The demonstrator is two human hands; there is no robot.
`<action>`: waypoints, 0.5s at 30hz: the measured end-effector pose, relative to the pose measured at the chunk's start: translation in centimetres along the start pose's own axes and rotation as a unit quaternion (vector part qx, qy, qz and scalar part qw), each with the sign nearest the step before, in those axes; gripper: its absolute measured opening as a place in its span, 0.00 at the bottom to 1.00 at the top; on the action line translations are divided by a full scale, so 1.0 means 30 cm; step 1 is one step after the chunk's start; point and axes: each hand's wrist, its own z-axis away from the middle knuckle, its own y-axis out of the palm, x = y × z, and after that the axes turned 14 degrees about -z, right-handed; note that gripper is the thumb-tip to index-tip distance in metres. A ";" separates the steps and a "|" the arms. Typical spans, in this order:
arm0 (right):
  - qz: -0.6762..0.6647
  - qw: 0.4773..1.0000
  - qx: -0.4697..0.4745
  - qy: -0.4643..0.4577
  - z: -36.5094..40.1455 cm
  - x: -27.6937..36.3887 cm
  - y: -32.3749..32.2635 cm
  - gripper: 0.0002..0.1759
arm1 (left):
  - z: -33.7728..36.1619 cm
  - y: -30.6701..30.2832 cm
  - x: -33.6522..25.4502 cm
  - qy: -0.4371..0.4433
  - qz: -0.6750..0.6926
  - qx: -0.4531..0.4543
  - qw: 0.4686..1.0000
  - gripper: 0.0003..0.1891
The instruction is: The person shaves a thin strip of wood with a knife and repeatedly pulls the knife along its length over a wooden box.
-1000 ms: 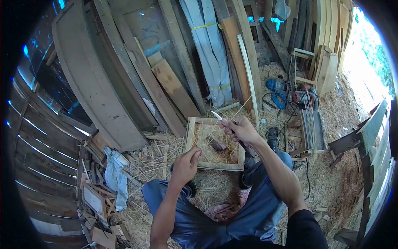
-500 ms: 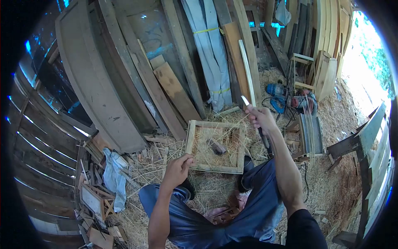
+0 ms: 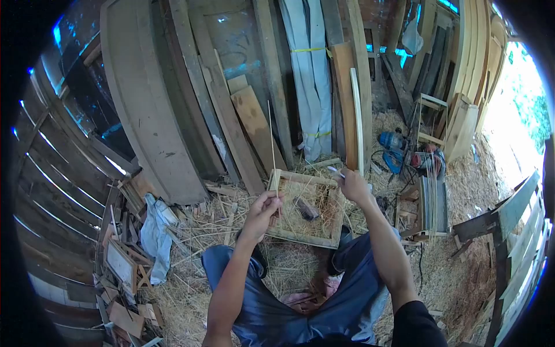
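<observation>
My left hand (image 3: 263, 216) is closed around a thin bamboo-like stick (image 3: 272, 139), which stands nearly upright above the fingers. In my right hand (image 3: 354, 186) is a knife (image 3: 335, 170), its pale blade pointing left toward the stick but apart from it. Both hands are over a shallow wooden tray (image 3: 303, 238) between my knees, the left at its left side and the right at its far right corner. Inside the tray lie a dark block (image 3: 307, 209) and thin shavings. The knife's handle is mostly hidden by my fingers.
Long boards (image 3: 263, 124) and a pale wrapped bundle (image 3: 315, 110) lean against the wall ahead. Power tools (image 3: 393, 151) and a low bench (image 3: 435, 202) holding thin strips are at the right. Straw-like shavings cover the floor; scrap wood (image 3: 127, 318) lies at the left.
My right hand has come down and turned the knife from pointing up to pointing left. My left hand has risen, and the stick now shows upright in it. The view has shifted slightly.
</observation>
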 end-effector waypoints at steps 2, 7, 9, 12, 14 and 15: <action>0.032 0.997 0.037 0.067 -0.005 0.029 -0.005 0.34 | -0.024 0.020 0.008 0.008 0.019 0.017 1.000 0.08; 0.104 0.994 -0.027 0.004 0.063 0.015 0.091 0.25 | -0.055 0.031 0.015 0.008 0.044 0.009 0.999 0.07; 0.034 0.999 -0.021 -0.010 0.013 -0.018 0.083 0.22 | -0.056 0.033 0.027 0.006 0.057 0.018 0.998 0.07; -0.014 1.000 -0.010 -0.022 0.013 0.027 0.052 0.19 | -0.055 0.032 0.024 0.013 0.064 0.000 0.998 0.06; 0.006 1.000 -0.002 -0.014 0.042 0.077 0.082 0.18 | -0.058 0.036 0.027 0.057 0.070 -0.011 0.996 0.06; -0.102 0.993 0.026 -0.052 0.056 0.097 0.110 0.13 | -0.063 0.042 0.030 0.060 0.073 -0.017 0.995 0.06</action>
